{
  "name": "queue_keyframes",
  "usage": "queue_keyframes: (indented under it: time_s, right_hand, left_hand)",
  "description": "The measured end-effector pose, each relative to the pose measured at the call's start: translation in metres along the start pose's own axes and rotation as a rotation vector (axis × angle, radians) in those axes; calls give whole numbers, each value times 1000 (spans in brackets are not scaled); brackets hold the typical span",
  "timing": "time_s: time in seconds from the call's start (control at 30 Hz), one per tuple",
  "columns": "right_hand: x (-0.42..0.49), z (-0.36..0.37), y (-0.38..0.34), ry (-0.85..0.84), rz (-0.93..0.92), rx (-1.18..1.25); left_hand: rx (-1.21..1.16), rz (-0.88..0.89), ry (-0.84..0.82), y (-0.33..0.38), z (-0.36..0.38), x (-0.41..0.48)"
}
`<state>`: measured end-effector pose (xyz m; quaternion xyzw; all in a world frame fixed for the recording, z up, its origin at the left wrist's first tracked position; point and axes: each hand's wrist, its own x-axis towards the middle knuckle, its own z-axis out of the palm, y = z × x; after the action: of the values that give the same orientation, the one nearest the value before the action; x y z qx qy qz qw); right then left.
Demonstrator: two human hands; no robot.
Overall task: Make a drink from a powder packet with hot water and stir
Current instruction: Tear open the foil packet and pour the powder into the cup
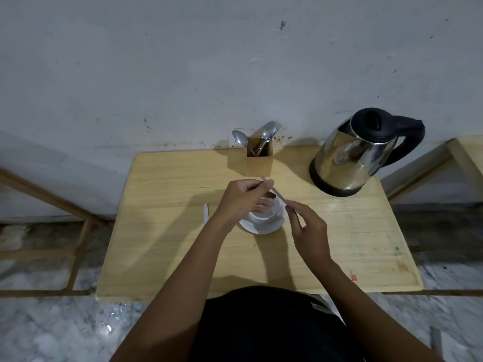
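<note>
both hands pinch thin packet (pixel 277 192) above cup (pixel 264 214): left hand (pixel 241 198) on far end, right hand (pixel 308 228) on near end. cup half hidden behind left hand, contents unseen; saucer (pixel 271 227) underneath.

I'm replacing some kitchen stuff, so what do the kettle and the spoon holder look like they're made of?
The kettle looks like polished stainless steel, since its body mirrors the table; the lid, handle and base look like black plastic. The spoon holder seems to be pale unpainted wood, matching the table, though laminate cannot be ruled out.
</note>
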<state>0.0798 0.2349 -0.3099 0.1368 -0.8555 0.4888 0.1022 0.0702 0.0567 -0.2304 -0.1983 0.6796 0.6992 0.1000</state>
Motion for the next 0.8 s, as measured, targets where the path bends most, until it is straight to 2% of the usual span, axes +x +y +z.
queue_keyframes:
  time_s: [0.07, 0.2, 0.3, 0.43, 0.6, 0.8]
  right_hand:
    - [1, -7, 3, -35, 55, 6]
    - [14, -23, 8, -192, 187, 7]
    - [27, -32, 6, -315, 181, -83]
    - [46, -36, -1, -400, 219, -170]
    - [65, -31, -6, -396, 74, -387]
    - [83, -28, -11, -379, -86, -424]
  left_hand:
    - [54, 23, 23, -9, -8, 0]
    - [358, 97, 237, -45, -26, 5]
    - [509, 20, 153, -75, -34, 11]
    - [583, 39, 111, -91, -32, 18]
    - [546, 120, 155, -90, -31, 22]
    - [518, 140, 127, -94, -35, 26]
